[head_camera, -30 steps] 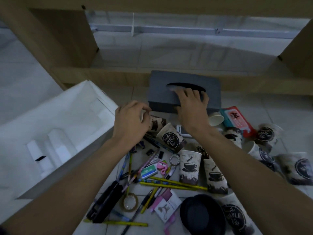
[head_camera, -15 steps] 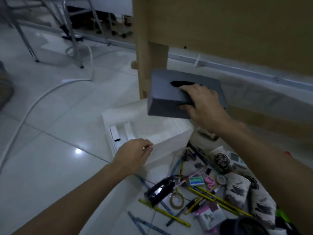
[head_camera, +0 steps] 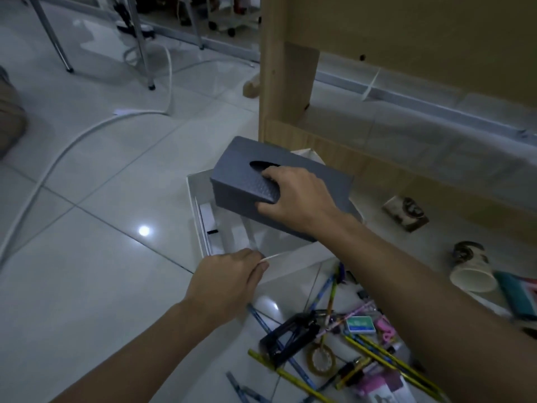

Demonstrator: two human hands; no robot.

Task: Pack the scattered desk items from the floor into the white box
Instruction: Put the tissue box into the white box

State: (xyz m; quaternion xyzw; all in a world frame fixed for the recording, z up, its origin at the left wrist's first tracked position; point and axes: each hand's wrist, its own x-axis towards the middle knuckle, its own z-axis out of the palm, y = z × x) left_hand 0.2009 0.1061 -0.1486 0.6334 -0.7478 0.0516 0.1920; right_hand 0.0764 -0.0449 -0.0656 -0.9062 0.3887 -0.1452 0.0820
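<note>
The right hand grips a grey tissue box, fingers hooked into its oval slot, holding it over the open white box on the floor. The left hand pinches the white box's near rim (thumb and fingers closed on the edge). Right of that hand lie pencils, a tape roll and, further right, what look like paper cups.
</note>
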